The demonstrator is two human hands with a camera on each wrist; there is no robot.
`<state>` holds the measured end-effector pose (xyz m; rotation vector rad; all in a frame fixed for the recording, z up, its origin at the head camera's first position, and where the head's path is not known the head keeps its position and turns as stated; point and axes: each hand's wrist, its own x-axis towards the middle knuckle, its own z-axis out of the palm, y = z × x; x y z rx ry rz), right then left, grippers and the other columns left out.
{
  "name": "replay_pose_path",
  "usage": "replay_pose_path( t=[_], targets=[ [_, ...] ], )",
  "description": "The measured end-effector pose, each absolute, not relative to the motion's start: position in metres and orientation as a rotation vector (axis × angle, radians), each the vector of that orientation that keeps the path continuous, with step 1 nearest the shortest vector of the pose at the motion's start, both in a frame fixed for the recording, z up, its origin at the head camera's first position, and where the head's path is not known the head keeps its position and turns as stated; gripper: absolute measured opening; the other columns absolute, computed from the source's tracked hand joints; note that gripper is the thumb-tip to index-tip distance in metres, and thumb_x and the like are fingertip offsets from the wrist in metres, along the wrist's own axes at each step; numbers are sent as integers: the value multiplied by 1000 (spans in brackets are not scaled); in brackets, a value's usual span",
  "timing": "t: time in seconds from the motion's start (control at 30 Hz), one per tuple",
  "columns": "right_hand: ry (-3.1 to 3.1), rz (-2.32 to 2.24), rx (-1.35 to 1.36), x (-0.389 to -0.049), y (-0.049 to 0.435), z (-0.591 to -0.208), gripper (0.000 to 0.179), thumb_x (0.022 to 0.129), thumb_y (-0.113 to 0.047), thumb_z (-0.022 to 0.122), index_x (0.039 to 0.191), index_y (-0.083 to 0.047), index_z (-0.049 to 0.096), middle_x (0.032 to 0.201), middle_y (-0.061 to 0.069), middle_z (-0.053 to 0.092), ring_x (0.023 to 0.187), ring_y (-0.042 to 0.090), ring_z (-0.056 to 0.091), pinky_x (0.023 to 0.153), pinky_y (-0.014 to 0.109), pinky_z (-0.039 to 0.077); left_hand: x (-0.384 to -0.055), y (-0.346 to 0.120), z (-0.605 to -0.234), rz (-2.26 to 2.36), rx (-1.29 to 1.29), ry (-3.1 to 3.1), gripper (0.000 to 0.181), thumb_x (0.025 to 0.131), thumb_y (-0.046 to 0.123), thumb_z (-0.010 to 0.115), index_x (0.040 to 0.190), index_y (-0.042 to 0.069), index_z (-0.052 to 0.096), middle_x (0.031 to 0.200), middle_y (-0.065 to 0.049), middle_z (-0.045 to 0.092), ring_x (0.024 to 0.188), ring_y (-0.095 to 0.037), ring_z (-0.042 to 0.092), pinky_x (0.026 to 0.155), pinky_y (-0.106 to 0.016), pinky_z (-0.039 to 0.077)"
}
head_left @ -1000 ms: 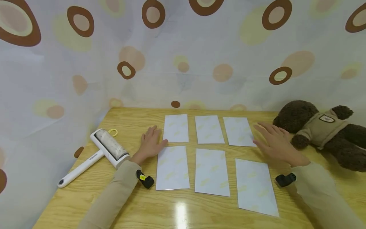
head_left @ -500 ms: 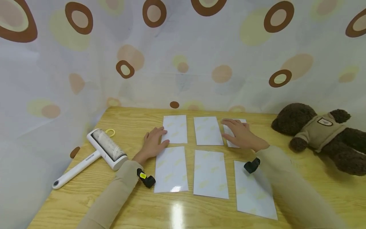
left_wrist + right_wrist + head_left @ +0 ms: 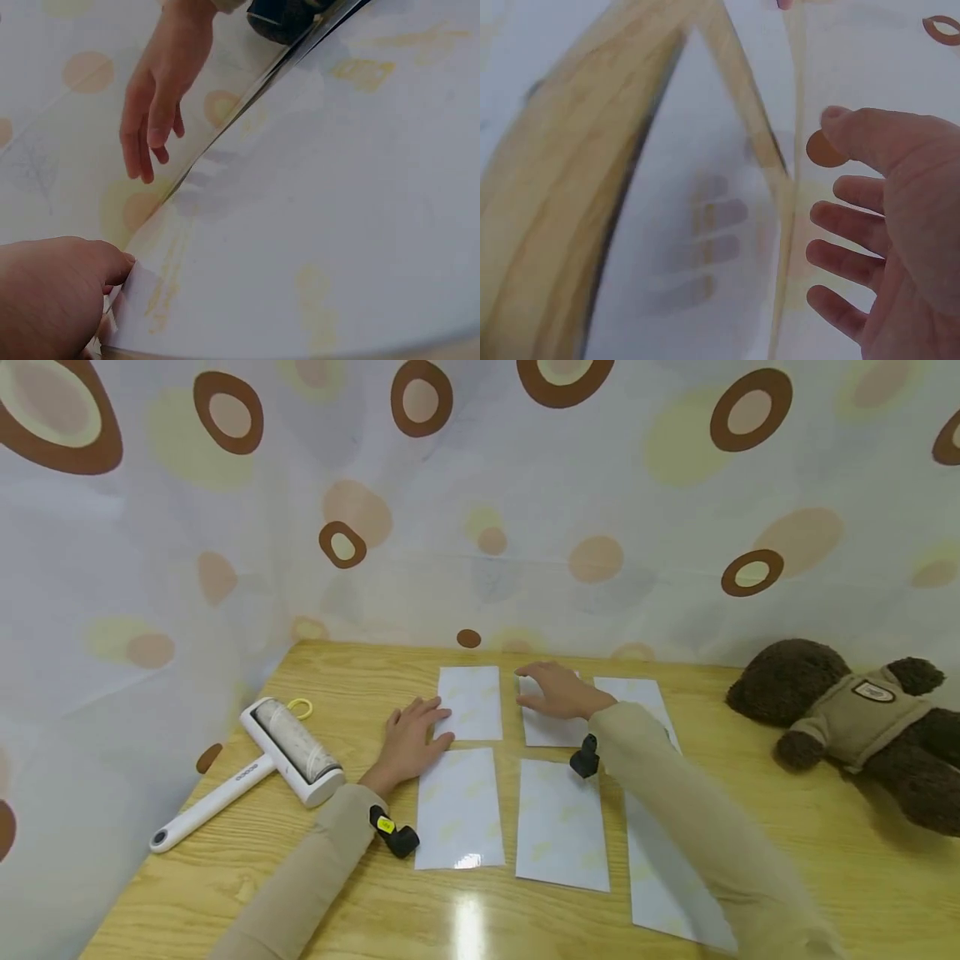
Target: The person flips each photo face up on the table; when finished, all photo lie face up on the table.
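In the head view we have a wooden table [image 3: 360, 685] backed by a spotted curtain [image 3: 525, 602], which also hangs along its slanting left edge. Six white sheets lie in two rows of three, with narrow strips of wood between most of them; at the right, the sleeve [image 3: 678, 793] crosses above and hides where the pair's edges meet. A lint roller [image 3: 292, 747] and a yellow ring [image 3: 300, 700] sit to the left, and a teddy bear [image 3: 855, 718] lies at the right, a broad stretch of wood separating it from the sheets. Our left hand [image 3: 408, 743] lies with fingers spread at the left edges of the back-left sheet [image 3: 469, 702] and front-left sheet [image 3: 460, 810], gripping nothing. Our right hand [image 3: 558, 691] is over the back-middle sheet [image 3: 551, 731], palm down. From the left wrist, we see the right hand's fingers hanging loosely, while our left thumb (much of that hand is cut off) is at a sheet's edge. From the right wrist, our fingers are parted, holding nothing, their shadows falling on a white sheet.
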<state>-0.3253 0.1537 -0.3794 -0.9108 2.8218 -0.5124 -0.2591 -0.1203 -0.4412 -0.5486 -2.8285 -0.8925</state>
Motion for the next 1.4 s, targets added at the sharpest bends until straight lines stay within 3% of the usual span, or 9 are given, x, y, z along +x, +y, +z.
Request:
replay_pose_path(
  t=[0.2,0.47,0.7,0.83,0.97,1.13,1.27,1.4],
  targets=[
    [2762,-585,-924,-346,133,-376,68,93,-29,64,142,10,37,143,28,42,135,42,37,112,52,29,-262,-116,-439,-877,-562,-2823,42,92,29,59,129,8,60,148,-13,45,141,-40,30,110,-65,16],
    [2728,-462,-771,-368,111,-391,87,85,-40,71,149,1,30,154,20,31,144,39,21,117,50,18,-261,-114,-437,-858,-566,-2839,42,93,29,58,130,9,60,148,-13,44,141,-40,30,110,-65,16],
    [2805,-411,-675,-370,107,-392,91,75,-39,81,146,-3,37,145,26,36,134,40,30,110,50,32,-261,-109,-437,-875,-596,-2815,37,93,26,60,127,11,62,147,-14,45,140,-42,31,109,-66,16],
    [2853,-405,-582,-370,104,-388,104,70,-37,86,150,-3,28,138,28,29,127,38,27,105,48,36,-264,-107,-437,-893,-581,-2829,42,93,24,61,132,8,58,149,-18,41,139,-40,31,110,-62,18],
    [2893,-433,-621,-372,94,-383,93,73,-25,84,145,5,33,135,28,30,126,40,28,106,48,35,-266,-110,-437,-1011,-459,-2839,60,92,22,64,142,-3,42,148,-24,38,140,-39,29,114,-53,22],
    [2952,-456,-651,-377,83,-384,65,82,-18,75,133,6,44,130,25,40,123,37,36,105,45,35,-265,-113,-435,-1203,-339,-2797,69,89,18,67,144,-4,32,143,-24,43,136,-37,34,112,-48,30],
    [2974,-510,-677,-378,78,-388,63,84,-23,73,134,3,44,128,23,42,121,35,37,104,46,34,-262,-116,-435,-1426,-245,-2600,68,83,4,71,140,-6,36,122,-24,57,113,-35,53,97,-45,45],
    [2977,-526,-692,-374,74,-384,64,85,-30,72,135,0,44,125,21,33,118,36,26,98,49,28,-260,-116,-434,-1613,-173,-2402,61,78,-7,71,134,-7,45,103,-20,61,89,-26,58,77,-29,51]
  ],
)
